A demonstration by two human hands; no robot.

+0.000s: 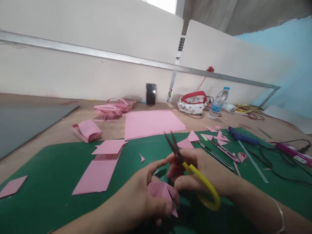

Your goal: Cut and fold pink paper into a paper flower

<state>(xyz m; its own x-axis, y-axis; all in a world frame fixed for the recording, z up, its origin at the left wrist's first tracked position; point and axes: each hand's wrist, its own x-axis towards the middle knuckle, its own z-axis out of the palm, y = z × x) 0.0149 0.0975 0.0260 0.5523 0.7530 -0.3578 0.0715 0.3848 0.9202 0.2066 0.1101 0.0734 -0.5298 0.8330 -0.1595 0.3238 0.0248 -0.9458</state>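
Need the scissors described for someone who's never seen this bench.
Find the big green mat; above its near part is the person's right hand. The scissors are in that hand, blades pointing away from the person. Unlike the pen and blue glue gun lying beyond, they have yellow handles and dark, parted blades.

2 white panels [85,26] back a brown table [55,135].
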